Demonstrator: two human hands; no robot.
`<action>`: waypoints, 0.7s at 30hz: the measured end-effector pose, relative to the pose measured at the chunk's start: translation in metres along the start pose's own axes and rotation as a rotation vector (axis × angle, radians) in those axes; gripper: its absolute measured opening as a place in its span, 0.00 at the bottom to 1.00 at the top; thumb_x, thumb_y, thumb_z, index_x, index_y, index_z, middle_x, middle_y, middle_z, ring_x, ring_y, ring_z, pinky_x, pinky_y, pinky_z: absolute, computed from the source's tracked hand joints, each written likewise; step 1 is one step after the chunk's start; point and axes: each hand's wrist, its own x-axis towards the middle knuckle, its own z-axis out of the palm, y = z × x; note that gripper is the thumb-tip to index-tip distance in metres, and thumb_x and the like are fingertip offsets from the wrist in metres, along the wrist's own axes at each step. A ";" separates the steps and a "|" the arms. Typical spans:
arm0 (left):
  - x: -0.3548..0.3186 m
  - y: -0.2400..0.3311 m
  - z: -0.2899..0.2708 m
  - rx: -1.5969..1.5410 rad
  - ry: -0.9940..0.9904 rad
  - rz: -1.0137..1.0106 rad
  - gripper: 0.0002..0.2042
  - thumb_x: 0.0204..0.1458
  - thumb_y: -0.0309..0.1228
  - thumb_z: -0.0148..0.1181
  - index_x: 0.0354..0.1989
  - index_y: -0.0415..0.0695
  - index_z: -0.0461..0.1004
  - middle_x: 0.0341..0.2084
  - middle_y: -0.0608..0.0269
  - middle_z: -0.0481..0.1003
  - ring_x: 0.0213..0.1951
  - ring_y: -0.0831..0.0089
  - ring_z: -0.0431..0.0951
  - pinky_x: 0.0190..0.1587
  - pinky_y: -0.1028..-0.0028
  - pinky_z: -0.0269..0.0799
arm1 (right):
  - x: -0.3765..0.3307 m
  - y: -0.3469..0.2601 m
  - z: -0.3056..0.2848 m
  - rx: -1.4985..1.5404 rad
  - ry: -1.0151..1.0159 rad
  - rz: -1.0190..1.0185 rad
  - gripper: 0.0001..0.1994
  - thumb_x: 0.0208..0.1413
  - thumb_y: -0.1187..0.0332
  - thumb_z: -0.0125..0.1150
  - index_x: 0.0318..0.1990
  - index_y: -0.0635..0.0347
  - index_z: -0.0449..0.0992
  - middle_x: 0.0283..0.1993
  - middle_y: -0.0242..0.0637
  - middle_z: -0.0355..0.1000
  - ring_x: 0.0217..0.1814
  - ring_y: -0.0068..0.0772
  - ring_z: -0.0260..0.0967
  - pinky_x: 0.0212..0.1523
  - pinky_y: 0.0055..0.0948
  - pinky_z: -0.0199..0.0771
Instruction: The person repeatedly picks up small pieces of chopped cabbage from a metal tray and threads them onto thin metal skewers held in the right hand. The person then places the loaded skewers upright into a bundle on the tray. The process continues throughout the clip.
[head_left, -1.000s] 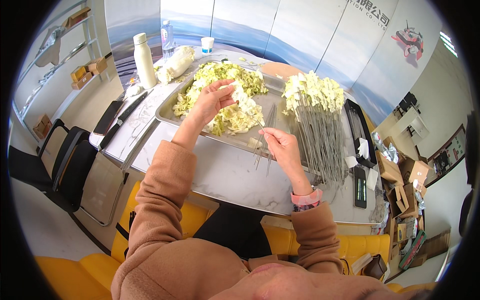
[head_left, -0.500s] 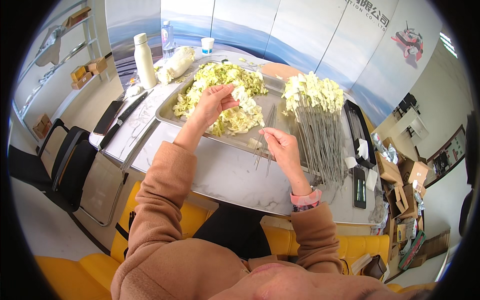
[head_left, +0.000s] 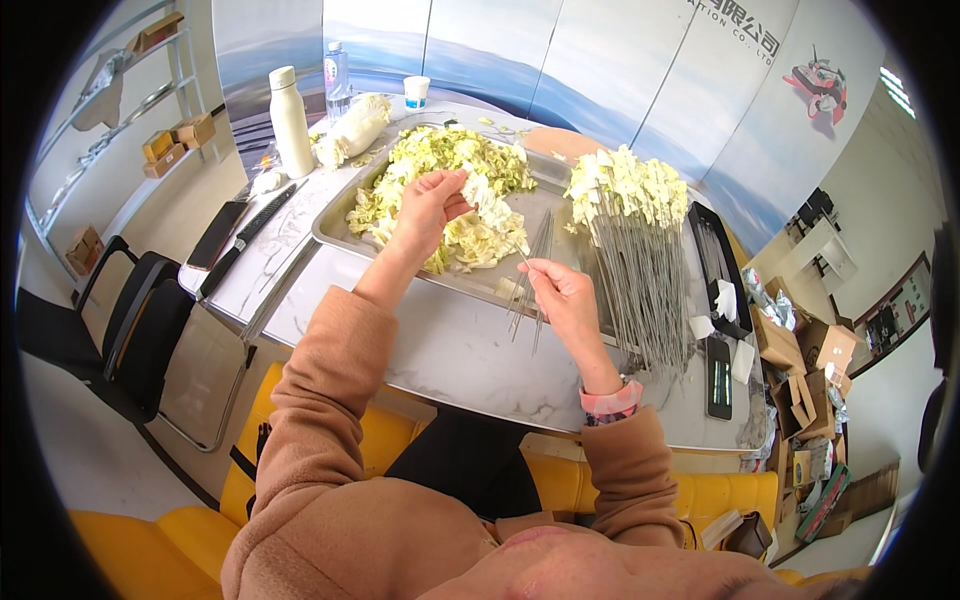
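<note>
Over a heap of torn cabbage leaves (head_left: 455,150) on a metal tray (head_left: 335,212), my left hand (head_left: 430,208) has its fingers curled into a pinch; what they hold is hidden. My right hand (head_left: 565,300) pinches a thin metal skewer (head_left: 523,258) at the tray's near edge. A small pale bit shows near the skewer's tip. Beside this hand, several bare skewers (head_left: 541,243) lean over the tray rim. To the right lies a thick bundle of skewers (head_left: 640,275), their far ends loaded with cabbage pieces (head_left: 628,188).
On the left of the table are a knife (head_left: 240,240), a phone (head_left: 216,236), a cream bottle (head_left: 290,125) and a whole cabbage (head_left: 355,130). A paper cup (head_left: 416,92) stands at the back. A black box (head_left: 712,255) and a second phone (head_left: 719,375) lie at the right.
My left hand has shifted very slightly, its fingers drawn a little closer together over the cabbage. My right hand stays almost in place, still pinching the skewer.
</note>
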 end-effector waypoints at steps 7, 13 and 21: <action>-0.007 -0.006 0.012 0.069 0.133 0.128 0.08 0.54 0.33 0.60 0.35 0.42 0.76 0.26 0.73 0.72 0.28 0.86 0.71 0.33 0.82 0.70 | -0.001 -0.003 0.001 -0.048 -0.003 -0.004 0.10 0.58 0.73 0.52 0.42 0.68 0.76 0.17 0.19 0.58 0.16 0.08 0.49 0.16 0.15 0.47; -0.007 -0.009 0.014 0.026 0.176 0.160 0.07 0.54 0.32 0.59 0.37 0.43 0.77 0.27 0.74 0.73 0.29 0.86 0.71 0.33 0.83 0.69 | -0.003 -0.004 0.003 -0.050 -0.001 -0.006 0.10 0.58 0.73 0.52 0.42 0.68 0.76 0.17 0.18 0.59 0.17 0.08 0.50 0.17 0.15 0.48; -0.004 -0.015 0.012 -0.023 0.170 0.171 0.08 0.54 0.32 0.60 0.37 0.42 0.77 0.27 0.73 0.74 0.29 0.86 0.72 0.32 0.82 0.70 | -0.005 -0.008 0.006 -0.082 0.029 -0.015 0.09 0.57 0.74 0.53 0.42 0.68 0.77 0.18 0.18 0.59 0.17 0.07 0.50 0.17 0.14 0.48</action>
